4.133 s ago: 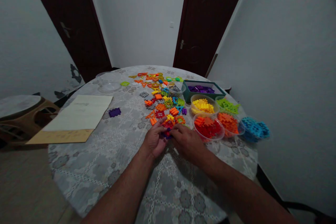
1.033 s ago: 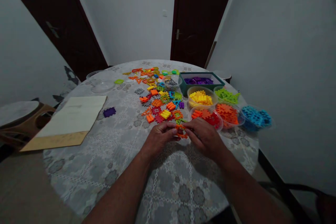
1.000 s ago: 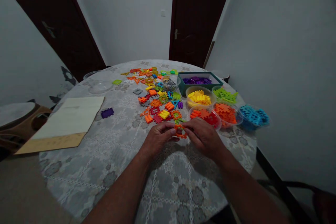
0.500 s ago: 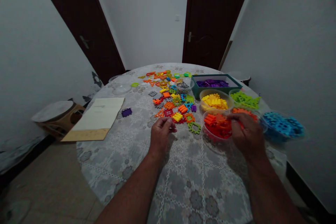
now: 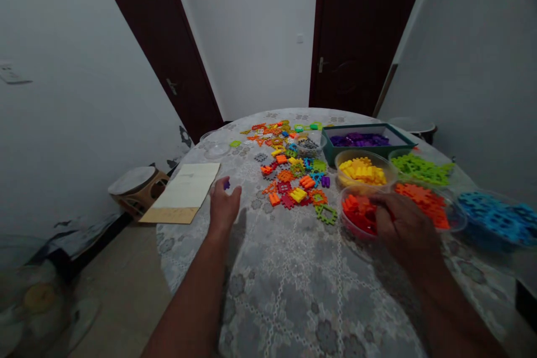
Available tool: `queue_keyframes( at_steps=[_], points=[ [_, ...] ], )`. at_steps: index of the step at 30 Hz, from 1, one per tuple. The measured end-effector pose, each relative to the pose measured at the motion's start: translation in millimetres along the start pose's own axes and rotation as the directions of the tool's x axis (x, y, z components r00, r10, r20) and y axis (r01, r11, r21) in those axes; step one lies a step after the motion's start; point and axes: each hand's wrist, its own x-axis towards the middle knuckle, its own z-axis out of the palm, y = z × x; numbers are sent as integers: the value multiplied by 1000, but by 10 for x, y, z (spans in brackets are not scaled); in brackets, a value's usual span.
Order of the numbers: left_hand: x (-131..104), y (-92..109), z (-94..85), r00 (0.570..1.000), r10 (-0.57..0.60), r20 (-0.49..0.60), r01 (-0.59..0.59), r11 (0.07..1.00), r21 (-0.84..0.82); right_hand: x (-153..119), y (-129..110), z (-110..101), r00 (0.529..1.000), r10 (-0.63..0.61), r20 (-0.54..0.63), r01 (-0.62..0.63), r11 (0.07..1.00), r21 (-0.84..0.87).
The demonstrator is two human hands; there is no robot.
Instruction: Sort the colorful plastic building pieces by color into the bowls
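Left hand [image 5: 224,210]: thumb and fingers spread apart, released; purple piece [image 5: 227,184] shows in the gap between them, on counter [image 5: 289,279]; contact cannot be told. Right hand [image 5: 411,235]: over right side of clear tub [image 5: 351,228] of red and orange pieces [image 5: 364,217]; fingers drawn together, any grasp hidden. Green piece [image 5: 322,213] lies just left of tub.
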Motion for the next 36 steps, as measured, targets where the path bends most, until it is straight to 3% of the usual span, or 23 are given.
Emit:
queue_keyframes(
  at_steps=[3, 7, 10, 14, 17, 20, 22, 24, 29, 36],
  points=[
    [244, -204, -58, 999, 30, 18, -33, 977, 213, -7, 23, -7, 999, 20, -39, -21, 1000, -19],
    [403, -390, 6, 997, 29, 67, -55, 906, 421, 14, -93, -85, 991, 28, -130, -34, 998, -48],
    [405, -416, 115, 991, 60, 120, -115, 835, 537, 3, -352, -129, 978, -72, -196, 78, 997, 26],
    [319, -330, 302, 962, 152, 228, -250, 828, 502, -136, -820, 2, 930, -366, -30, 355, 875, 330],
    [197, -225, 443, 921, 230, 315, -329, 890, 315, -308, -1080, 246, 872, -468, 145, 355, 808, 470],
    [38, -114, 570, 888, 295, 351, -323, 946, 22, -473, -1151, 510, 891, -369, 264, 259, 892, 372],
    [-69, -44, 655, 886, 318, 336, -290, 948, -131, -554, -1111, 649, 925, -274, 263, 206, 944, 259],
    [-158, 15, 744, 882, 345, 323, -302, 937, -176, -604, -1047, 747, 943, -225, 245, 181, 966, 186],
    [-269, 106, 943, 867, 373, 331, -417, 906, 69, -644, -986, 892, 962, -158, 224, 151, 987, 50],
    [-347, 181, 1040, 894, 346, 285, -414, 882, 226, -543, -1009, 1174, 971, -26, 238, 50, 994, -95]
  ],
)
